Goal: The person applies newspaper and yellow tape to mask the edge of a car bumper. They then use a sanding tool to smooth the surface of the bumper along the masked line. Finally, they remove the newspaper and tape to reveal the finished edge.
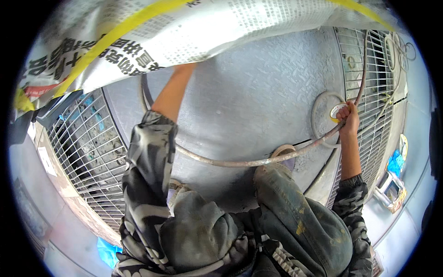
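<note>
While the left forearm (pixel 174 94) passes out of sight beyond the edge of a yellow-striped printed sheet (pixel 194 34), the left hand is hidden, so I can't tell its grip. The right hand (pixel 349 118) has its grip curled round a dull brown hose (pixel 230 163), just beside a white-and-yellow ring (pixel 333 112). That hose bows before the crouching person's knees (pixel 189 207), over grey metal flooring (pixel 240 97).

The printed sheet (pixel 198 34) is white with black characters, yellow bands and a red patch. The hose (pixel 244 163) is brownish grey, mottled paler. Black-and-grey camouflage patterns the jacket sleeves (pixel 150 152). The trousers (pixel 300 203) are dark grey-green with ochre stains; the floor plate (pixel 267 78), grey with a tread pattern; the plastic scrap (pixel 108 251), bright blue.
</note>
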`<act>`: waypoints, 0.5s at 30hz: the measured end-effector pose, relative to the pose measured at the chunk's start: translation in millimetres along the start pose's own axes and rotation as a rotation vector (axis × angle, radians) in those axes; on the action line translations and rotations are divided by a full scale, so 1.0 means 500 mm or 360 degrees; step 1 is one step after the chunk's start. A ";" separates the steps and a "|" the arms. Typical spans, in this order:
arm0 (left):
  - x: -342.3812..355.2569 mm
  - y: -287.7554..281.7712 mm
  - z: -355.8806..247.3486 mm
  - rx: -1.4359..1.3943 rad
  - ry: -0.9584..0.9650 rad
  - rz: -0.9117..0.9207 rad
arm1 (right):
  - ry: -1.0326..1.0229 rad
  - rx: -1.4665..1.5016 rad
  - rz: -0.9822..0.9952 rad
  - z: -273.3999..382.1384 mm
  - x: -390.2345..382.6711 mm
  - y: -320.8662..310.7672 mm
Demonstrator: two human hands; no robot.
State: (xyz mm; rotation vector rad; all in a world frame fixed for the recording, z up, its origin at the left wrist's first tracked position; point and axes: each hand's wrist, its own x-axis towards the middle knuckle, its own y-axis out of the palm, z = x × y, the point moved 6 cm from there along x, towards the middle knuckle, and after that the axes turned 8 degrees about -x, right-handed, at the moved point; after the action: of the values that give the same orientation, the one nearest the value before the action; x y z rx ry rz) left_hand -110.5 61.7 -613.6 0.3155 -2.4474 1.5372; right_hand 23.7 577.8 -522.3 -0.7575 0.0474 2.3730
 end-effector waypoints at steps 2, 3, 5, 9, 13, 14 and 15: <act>-0.009 -0.024 0.023 -0.0144 -0.0172 0.0087 | -0.0005 -0.0011 -0.0069 0.007 -0.015 -0.008; -0.014 -0.036 0.032 -0.0243 -0.0320 0.0136 | 0.0015 -0.0011 -0.0064 0.003 -0.013 -0.009; -0.019 -0.017 0.009 -0.0338 -0.0115 0.0328 | 0.0054 -0.0013 -0.0049 -0.006 -0.006 -0.011; -0.026 -0.009 -0.047 -0.0353 -0.0010 0.0271 | 0.0065 0.0013 0.0008 -0.020 0.001 0.000; -0.031 -0.070 -0.005 -0.0303 -0.0165 0.0171 | 0.0030 0.0007 0.0037 -0.023 0.001 0.000; -0.034 -0.084 -0.005 -0.0424 -0.0145 0.0139 | 0.0018 0.0002 0.0029 -0.025 0.002 -0.009; -0.040 -0.097 -0.014 -0.0465 -0.0135 0.0122 | 0.0024 0.0004 0.0011 -0.027 -0.002 -0.017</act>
State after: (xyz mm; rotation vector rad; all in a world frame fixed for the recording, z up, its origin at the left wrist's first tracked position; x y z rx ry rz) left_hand -76.0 48.3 -575.4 0.2384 -2.7325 1.1899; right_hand 35.9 581.0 -531.8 -0.7753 0.0597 2.3736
